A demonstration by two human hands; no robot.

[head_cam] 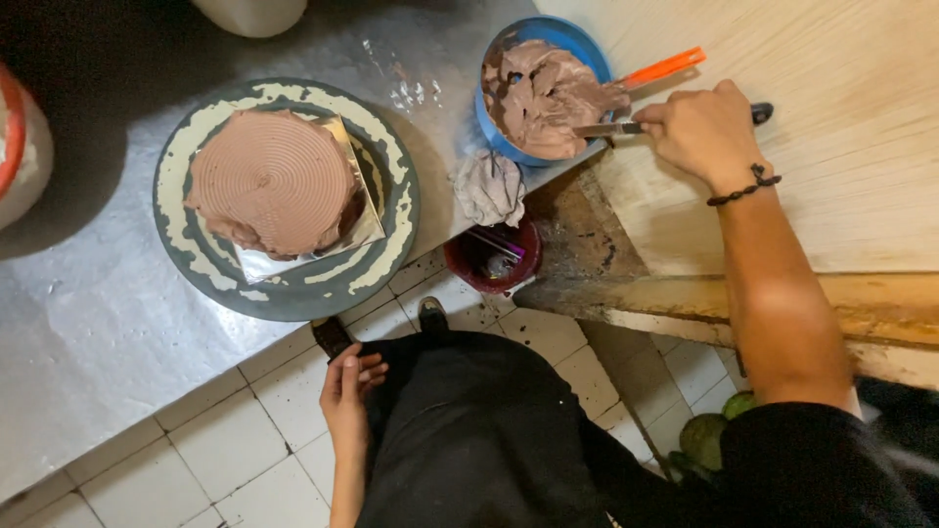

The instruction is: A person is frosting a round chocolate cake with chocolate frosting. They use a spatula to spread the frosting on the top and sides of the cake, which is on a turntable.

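Chocolate-frosted cake [271, 182], one, blue bowl [544, 88], one, right hand [700, 130] grasping palette knife [611, 127], left hand [349, 391] released

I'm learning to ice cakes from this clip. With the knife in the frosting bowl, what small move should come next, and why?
Probably lift a scoop out. The right hand holds the palette knife with its blade in the brown frosting filling the blue bowl, while the frosted cake waits on the turntable. The left hand hangs empty by the person's leg.
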